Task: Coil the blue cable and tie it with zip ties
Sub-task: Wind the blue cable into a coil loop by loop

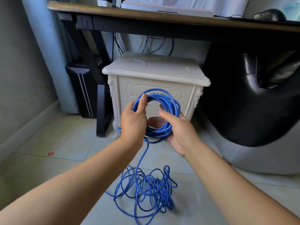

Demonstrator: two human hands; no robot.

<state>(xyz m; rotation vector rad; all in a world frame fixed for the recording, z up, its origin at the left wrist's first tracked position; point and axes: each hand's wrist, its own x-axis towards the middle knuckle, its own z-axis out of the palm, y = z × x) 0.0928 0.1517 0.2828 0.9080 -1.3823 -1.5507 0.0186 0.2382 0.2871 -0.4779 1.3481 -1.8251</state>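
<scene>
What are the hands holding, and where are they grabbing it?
Both hold the coiled part of the blue cable: the left grip wraps its left side, the right grip its lower right side. The rest lies loose on the floor.

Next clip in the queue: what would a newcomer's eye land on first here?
The blue coil stands out, held up at the centre by the left hand and right hand, both gripping its ring. Below it a loose tangle of the same cable lies on the tiled floor, joined to the coil by one hanging strand. Behind stands a white cabinet under a desk.
</scene>
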